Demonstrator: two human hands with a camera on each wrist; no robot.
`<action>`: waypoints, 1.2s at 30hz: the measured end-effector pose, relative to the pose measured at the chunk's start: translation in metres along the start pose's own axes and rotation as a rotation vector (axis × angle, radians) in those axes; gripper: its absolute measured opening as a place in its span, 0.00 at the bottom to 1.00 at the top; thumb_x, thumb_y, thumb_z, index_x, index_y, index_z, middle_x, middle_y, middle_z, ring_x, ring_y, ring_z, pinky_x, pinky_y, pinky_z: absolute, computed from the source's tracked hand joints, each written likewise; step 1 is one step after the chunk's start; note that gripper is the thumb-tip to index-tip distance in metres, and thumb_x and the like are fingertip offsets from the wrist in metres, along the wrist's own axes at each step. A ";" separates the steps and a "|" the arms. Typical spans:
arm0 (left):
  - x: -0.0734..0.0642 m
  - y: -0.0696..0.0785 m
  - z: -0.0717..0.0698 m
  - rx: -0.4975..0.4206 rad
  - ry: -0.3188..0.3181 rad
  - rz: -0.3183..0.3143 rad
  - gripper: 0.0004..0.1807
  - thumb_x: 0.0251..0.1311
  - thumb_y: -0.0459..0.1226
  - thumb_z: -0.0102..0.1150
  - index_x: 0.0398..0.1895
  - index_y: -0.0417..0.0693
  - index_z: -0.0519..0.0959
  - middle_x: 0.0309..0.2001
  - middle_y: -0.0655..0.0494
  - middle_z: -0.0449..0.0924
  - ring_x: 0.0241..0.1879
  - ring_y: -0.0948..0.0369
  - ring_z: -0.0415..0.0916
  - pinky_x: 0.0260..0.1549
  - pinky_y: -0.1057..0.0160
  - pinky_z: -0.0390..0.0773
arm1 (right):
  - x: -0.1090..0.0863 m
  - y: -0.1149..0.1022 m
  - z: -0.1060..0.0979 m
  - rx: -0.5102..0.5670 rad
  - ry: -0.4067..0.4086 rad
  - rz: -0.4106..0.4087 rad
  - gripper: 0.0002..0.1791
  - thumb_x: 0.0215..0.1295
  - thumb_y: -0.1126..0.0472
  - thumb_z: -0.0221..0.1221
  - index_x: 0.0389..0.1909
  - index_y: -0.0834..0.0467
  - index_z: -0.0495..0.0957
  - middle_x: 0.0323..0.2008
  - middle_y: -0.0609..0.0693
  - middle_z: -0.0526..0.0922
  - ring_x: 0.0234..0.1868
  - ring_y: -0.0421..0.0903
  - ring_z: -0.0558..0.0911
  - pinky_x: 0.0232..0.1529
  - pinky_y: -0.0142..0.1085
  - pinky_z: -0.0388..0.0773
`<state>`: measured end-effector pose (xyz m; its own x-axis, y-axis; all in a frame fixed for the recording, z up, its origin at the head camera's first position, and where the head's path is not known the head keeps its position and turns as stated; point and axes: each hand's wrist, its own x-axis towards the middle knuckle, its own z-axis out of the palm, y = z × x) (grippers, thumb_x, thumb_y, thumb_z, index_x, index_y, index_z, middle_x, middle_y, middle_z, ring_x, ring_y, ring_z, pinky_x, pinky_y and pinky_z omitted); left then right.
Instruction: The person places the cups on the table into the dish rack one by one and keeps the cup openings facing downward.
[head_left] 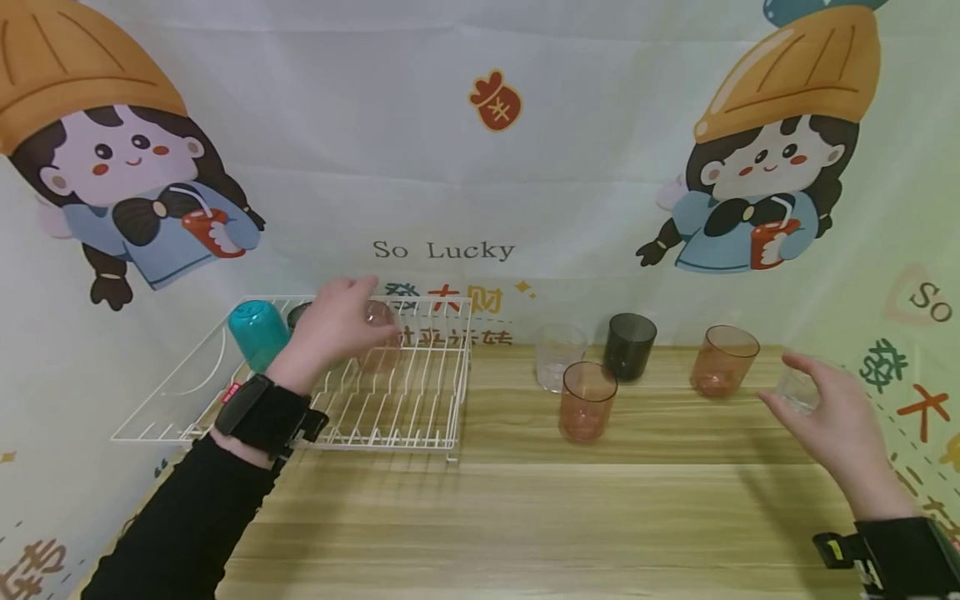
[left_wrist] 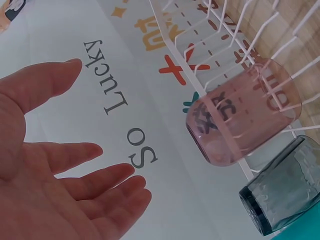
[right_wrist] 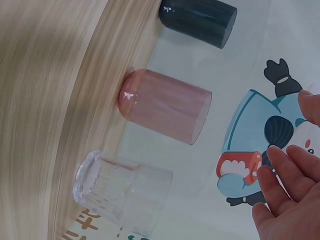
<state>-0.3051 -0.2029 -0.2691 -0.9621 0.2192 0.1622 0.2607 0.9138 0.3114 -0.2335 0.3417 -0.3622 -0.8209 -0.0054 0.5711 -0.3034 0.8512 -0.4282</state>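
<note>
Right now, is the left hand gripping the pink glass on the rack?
No, a gap shows between the left hand and the pink glass.

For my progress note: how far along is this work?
If the rack is being filled, three inverted glasses there look done. Nothing is held: the left hand is near the pink one, the right hand near a clear glass. Five glasses would remain outside.

Your head camera looks forward and down across the pale wood-grain table. Both wrist cameras, closer and rolled, face the printed white backdrop: your left shares the white wire rack with the head view, your right the far-right colourless transparent tumbler.
</note>
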 end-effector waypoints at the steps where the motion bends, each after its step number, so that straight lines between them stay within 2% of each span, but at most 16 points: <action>1: -0.001 0.001 0.001 -0.003 0.006 0.010 0.44 0.65 0.45 0.62 0.75 0.33 0.52 0.69 0.27 0.56 0.69 0.34 0.52 0.65 0.39 0.60 | 0.000 0.001 -0.001 -0.006 0.001 0.000 0.30 0.60 0.68 0.66 0.59 0.78 0.68 0.54 0.78 0.72 0.55 0.76 0.68 0.54 0.68 0.63; 4: -0.004 0.004 0.002 0.001 0.022 0.031 0.43 0.64 0.44 0.62 0.74 0.33 0.54 0.68 0.28 0.60 0.68 0.34 0.55 0.64 0.40 0.63 | 0.000 0.003 -0.002 -0.022 -0.002 0.007 0.30 0.61 0.66 0.66 0.59 0.78 0.68 0.54 0.78 0.72 0.55 0.76 0.68 0.54 0.68 0.64; 8: -0.009 0.010 0.004 0.009 0.051 0.050 0.39 0.61 0.46 0.66 0.69 0.35 0.63 0.60 0.33 0.68 0.63 0.37 0.62 0.56 0.41 0.70 | 0.001 0.007 -0.003 -0.030 -0.021 0.018 0.31 0.61 0.65 0.66 0.60 0.78 0.67 0.54 0.79 0.72 0.55 0.76 0.68 0.53 0.68 0.64; 12: -0.015 0.015 0.006 0.022 0.072 0.084 0.41 0.58 0.46 0.68 0.69 0.34 0.64 0.58 0.34 0.70 0.59 0.38 0.67 0.52 0.40 0.73 | 0.001 0.011 -0.005 -0.044 -0.036 0.034 0.32 0.62 0.65 0.66 0.61 0.79 0.66 0.54 0.79 0.71 0.54 0.76 0.68 0.52 0.68 0.64; 15: -0.020 0.020 0.007 0.027 0.083 0.109 0.45 0.57 0.46 0.69 0.72 0.32 0.60 0.58 0.34 0.71 0.57 0.39 0.69 0.49 0.42 0.75 | 0.001 0.013 -0.006 -0.076 -0.035 0.051 0.33 0.61 0.64 0.66 0.61 0.79 0.65 0.53 0.80 0.71 0.54 0.77 0.68 0.53 0.68 0.64; 19: -0.026 0.024 0.009 0.037 0.100 0.126 0.42 0.56 0.46 0.70 0.69 0.34 0.65 0.51 0.39 0.73 0.50 0.43 0.72 0.42 0.46 0.77 | 0.001 0.016 -0.006 -0.115 -0.035 0.056 0.34 0.61 0.63 0.66 0.61 0.79 0.65 0.53 0.80 0.71 0.53 0.77 0.68 0.53 0.68 0.64; 24: -0.036 0.025 0.012 0.038 0.109 0.144 0.44 0.56 0.46 0.71 0.71 0.35 0.63 0.58 0.36 0.72 0.58 0.40 0.68 0.54 0.41 0.73 | 0.001 0.019 -0.007 -0.149 -0.035 0.061 0.33 0.61 0.64 0.65 0.60 0.80 0.65 0.52 0.81 0.70 0.52 0.77 0.68 0.52 0.68 0.64; 26: -0.039 0.025 0.014 0.034 0.114 0.148 0.48 0.56 0.46 0.71 0.74 0.35 0.58 0.63 0.35 0.68 0.63 0.39 0.65 0.59 0.40 0.70 | 0.001 0.021 -0.007 -0.161 -0.038 0.066 0.33 0.61 0.64 0.65 0.60 0.81 0.65 0.52 0.82 0.70 0.52 0.78 0.68 0.52 0.69 0.64; 33: -0.049 0.023 0.020 0.020 0.163 0.169 0.47 0.54 0.46 0.72 0.72 0.35 0.62 0.64 0.36 0.68 0.64 0.40 0.64 0.61 0.40 0.68 | 0.001 0.026 -0.007 -0.193 -0.042 0.079 0.33 0.60 0.66 0.66 0.59 0.81 0.65 0.51 0.81 0.70 0.51 0.78 0.68 0.52 0.68 0.64; 36: -0.053 0.024 0.022 0.022 0.156 0.161 0.47 0.55 0.46 0.72 0.73 0.35 0.60 0.67 0.34 0.65 0.66 0.38 0.61 0.63 0.38 0.64 | 0.000 0.031 -0.007 -0.203 -0.053 0.091 0.33 0.60 0.64 0.66 0.60 0.80 0.65 0.51 0.81 0.70 0.51 0.78 0.68 0.52 0.69 0.64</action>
<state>-0.2495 -0.1853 -0.2910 -0.8838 0.3084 0.3518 0.4061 0.8792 0.2493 -0.2399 0.3713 -0.3705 -0.8664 0.0533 0.4965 -0.1275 0.9377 -0.3231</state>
